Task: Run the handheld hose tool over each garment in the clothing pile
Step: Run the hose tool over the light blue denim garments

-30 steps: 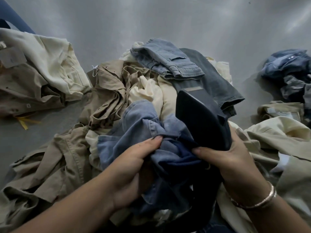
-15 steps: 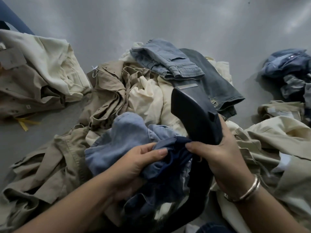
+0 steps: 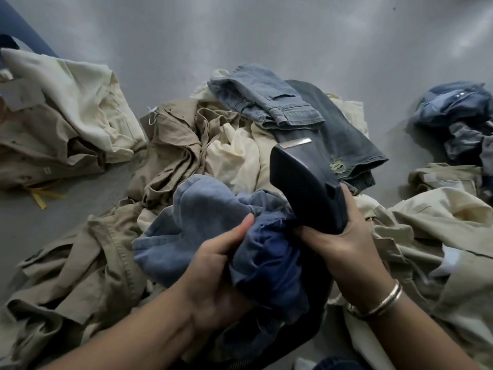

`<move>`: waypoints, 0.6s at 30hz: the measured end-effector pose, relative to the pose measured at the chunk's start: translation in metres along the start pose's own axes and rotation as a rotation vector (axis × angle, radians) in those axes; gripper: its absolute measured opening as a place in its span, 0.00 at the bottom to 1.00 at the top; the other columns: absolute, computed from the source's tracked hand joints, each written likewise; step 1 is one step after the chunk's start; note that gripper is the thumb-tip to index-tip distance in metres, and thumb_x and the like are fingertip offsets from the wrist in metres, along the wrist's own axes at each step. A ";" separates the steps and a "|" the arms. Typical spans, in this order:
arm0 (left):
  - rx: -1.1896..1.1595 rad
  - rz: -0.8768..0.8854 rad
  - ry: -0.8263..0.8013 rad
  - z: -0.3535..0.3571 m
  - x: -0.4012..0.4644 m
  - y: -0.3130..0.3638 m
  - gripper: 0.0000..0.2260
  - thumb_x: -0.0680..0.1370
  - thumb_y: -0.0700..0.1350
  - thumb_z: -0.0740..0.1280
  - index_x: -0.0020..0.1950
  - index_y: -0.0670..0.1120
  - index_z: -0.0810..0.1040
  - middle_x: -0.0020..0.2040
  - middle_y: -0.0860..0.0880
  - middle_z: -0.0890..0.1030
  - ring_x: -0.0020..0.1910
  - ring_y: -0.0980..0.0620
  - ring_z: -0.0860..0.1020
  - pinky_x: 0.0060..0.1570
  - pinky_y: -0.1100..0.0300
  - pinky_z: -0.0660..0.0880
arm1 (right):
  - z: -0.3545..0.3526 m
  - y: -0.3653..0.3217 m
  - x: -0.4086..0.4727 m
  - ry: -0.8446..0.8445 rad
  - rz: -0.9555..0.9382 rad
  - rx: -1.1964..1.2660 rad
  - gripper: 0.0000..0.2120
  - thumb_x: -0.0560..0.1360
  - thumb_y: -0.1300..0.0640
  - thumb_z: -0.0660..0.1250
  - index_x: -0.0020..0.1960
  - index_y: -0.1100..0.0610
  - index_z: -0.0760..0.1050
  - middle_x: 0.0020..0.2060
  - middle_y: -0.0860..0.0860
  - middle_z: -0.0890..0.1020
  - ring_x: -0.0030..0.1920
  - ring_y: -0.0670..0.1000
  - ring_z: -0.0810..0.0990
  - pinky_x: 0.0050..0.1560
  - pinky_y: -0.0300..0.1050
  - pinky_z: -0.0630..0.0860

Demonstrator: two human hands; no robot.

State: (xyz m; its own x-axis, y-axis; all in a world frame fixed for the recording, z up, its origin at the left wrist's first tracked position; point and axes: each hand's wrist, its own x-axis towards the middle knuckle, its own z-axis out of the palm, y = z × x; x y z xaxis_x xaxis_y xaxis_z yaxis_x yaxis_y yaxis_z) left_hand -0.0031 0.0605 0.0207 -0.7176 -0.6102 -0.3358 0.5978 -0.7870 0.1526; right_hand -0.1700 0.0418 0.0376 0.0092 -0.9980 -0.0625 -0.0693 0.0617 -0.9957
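Note:
My right hand (image 3: 338, 244) grips the handle of the dark hose tool (image 3: 301, 180), whose flat head with a metal strip points up and away from me. My left hand (image 3: 213, 265) holds a bunched blue denim garment (image 3: 197, 217) right beside the tool's handle. Under both lies the clothing pile: a khaki shirt (image 3: 176, 145), a cream garment (image 3: 234, 153), folded light-blue jeans (image 3: 264, 102) and dark grey jeans (image 3: 338, 129). The tool's hose runs down out of sight beneath the blue garment.
A second heap of cream and khaki clothes (image 3: 61, 116) lies at the left. Blue garments (image 3: 456, 113) sit at the right edge, with beige ones (image 3: 440, 222) nearer me. Bare grey floor (image 3: 266, 30) stretches beyond the pile.
Both hands have drawn the blue garment and the tool down and left, towards me. The garment is more bunched in my left hand, and the tool's head stands clear above it.

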 end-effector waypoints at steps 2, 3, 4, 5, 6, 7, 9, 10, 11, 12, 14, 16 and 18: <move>0.039 0.022 -0.008 -0.002 0.000 0.005 0.29 0.60 0.48 0.82 0.57 0.38 0.82 0.56 0.38 0.82 0.55 0.42 0.81 0.55 0.50 0.78 | 0.001 0.004 0.004 0.005 0.023 -0.017 0.23 0.66 0.80 0.68 0.51 0.58 0.71 0.38 0.43 0.83 0.41 0.41 0.81 0.44 0.36 0.77; 0.102 0.030 -0.008 -0.004 -0.001 0.007 0.29 0.59 0.49 0.82 0.57 0.39 0.82 0.56 0.39 0.82 0.54 0.42 0.81 0.54 0.51 0.79 | 0.001 0.005 0.004 0.002 0.046 -0.018 0.22 0.66 0.80 0.68 0.51 0.58 0.71 0.38 0.44 0.83 0.41 0.42 0.81 0.43 0.36 0.78; 0.194 0.046 0.001 -0.007 -0.001 0.007 0.29 0.60 0.48 0.82 0.57 0.39 0.82 0.56 0.38 0.81 0.53 0.42 0.81 0.53 0.51 0.79 | 0.002 0.007 0.004 -0.014 0.075 -0.022 0.22 0.66 0.79 0.69 0.52 0.58 0.71 0.39 0.46 0.83 0.42 0.43 0.82 0.43 0.37 0.78; 0.280 0.069 0.027 -0.010 -0.001 0.008 0.28 0.61 0.45 0.80 0.59 0.39 0.81 0.56 0.37 0.80 0.53 0.42 0.81 0.53 0.52 0.78 | 0.002 0.007 0.003 -0.036 0.108 -0.031 0.22 0.66 0.77 0.70 0.53 0.58 0.72 0.41 0.49 0.84 0.43 0.44 0.83 0.44 0.37 0.78; 0.335 0.103 0.063 -0.013 -0.001 0.009 0.27 0.63 0.42 0.78 0.60 0.37 0.79 0.57 0.35 0.79 0.53 0.41 0.80 0.53 0.51 0.78 | 0.000 0.006 0.002 -0.053 0.141 -0.047 0.21 0.66 0.74 0.72 0.54 0.59 0.73 0.43 0.51 0.84 0.44 0.46 0.83 0.44 0.37 0.79; 0.358 0.123 0.104 -0.016 -0.001 0.009 0.25 0.65 0.39 0.74 0.61 0.36 0.78 0.58 0.34 0.78 0.54 0.40 0.79 0.53 0.51 0.78 | -0.004 0.002 0.000 -0.057 0.170 -0.067 0.21 0.66 0.68 0.74 0.56 0.59 0.74 0.44 0.51 0.85 0.44 0.47 0.84 0.43 0.38 0.79; 0.363 0.153 0.176 -0.026 -0.001 0.010 0.21 0.65 0.36 0.71 0.58 0.37 0.80 0.55 0.34 0.80 0.51 0.41 0.81 0.50 0.52 0.80 | -0.016 -0.011 -0.005 -0.017 0.219 -0.096 0.22 0.64 0.55 0.77 0.55 0.55 0.76 0.40 0.49 0.85 0.38 0.48 0.84 0.37 0.38 0.79; 0.364 0.175 0.197 -0.029 -0.002 0.012 0.19 0.65 0.37 0.71 0.55 0.39 0.82 0.52 0.36 0.81 0.48 0.42 0.82 0.46 0.53 0.80 | -0.024 -0.020 -0.009 0.013 0.223 -0.127 0.21 0.63 0.50 0.78 0.54 0.51 0.77 0.39 0.48 0.85 0.36 0.47 0.84 0.34 0.37 0.79; 0.377 0.201 0.216 -0.031 -0.004 0.014 0.17 0.64 0.37 0.72 0.52 0.40 0.83 0.49 0.38 0.83 0.46 0.44 0.83 0.44 0.54 0.80 | -0.031 -0.029 -0.012 0.028 0.211 -0.167 0.21 0.62 0.44 0.78 0.52 0.47 0.79 0.40 0.48 0.85 0.36 0.48 0.84 0.33 0.36 0.78; 0.405 0.232 0.231 -0.034 -0.005 0.017 0.15 0.64 0.36 0.72 0.51 0.41 0.84 0.48 0.39 0.83 0.44 0.45 0.83 0.42 0.55 0.80 | -0.036 -0.038 -0.017 0.010 0.204 -0.196 0.21 0.60 0.39 0.77 0.51 0.43 0.79 0.40 0.48 0.85 0.36 0.49 0.84 0.31 0.35 0.77; 0.464 0.287 0.259 -0.037 -0.005 0.022 0.13 0.66 0.35 0.69 0.49 0.44 0.85 0.47 0.41 0.84 0.44 0.47 0.83 0.42 0.57 0.80 | -0.035 -0.052 -0.027 -0.105 0.264 -0.191 0.27 0.53 0.29 0.74 0.50 0.37 0.79 0.39 0.50 0.85 0.33 0.51 0.84 0.28 0.37 0.78; 0.494 0.329 0.268 -0.037 -0.003 0.025 0.15 0.67 0.35 0.68 0.50 0.45 0.85 0.49 0.40 0.84 0.47 0.46 0.83 0.43 0.56 0.80 | -0.024 -0.058 -0.035 -0.244 0.361 -0.133 0.27 0.52 0.28 0.73 0.49 0.35 0.80 0.39 0.55 0.84 0.30 0.52 0.82 0.25 0.39 0.77; 0.497 0.354 0.251 -0.037 -0.002 0.026 0.17 0.67 0.33 0.67 0.52 0.45 0.84 0.52 0.39 0.83 0.50 0.45 0.82 0.47 0.55 0.80 | -0.013 -0.059 -0.038 -0.349 0.414 -0.070 0.20 0.58 0.34 0.70 0.49 0.35 0.80 0.39 0.55 0.84 0.30 0.53 0.81 0.25 0.41 0.76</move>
State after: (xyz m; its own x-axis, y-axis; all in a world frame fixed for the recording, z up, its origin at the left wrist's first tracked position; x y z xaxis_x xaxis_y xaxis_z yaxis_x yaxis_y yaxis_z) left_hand 0.0272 0.0450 -0.0092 -0.3672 -0.8474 -0.3835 0.5029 -0.5277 0.6846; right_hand -0.1790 0.0757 0.0994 0.2969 -0.8259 -0.4793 -0.2037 0.4356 -0.8768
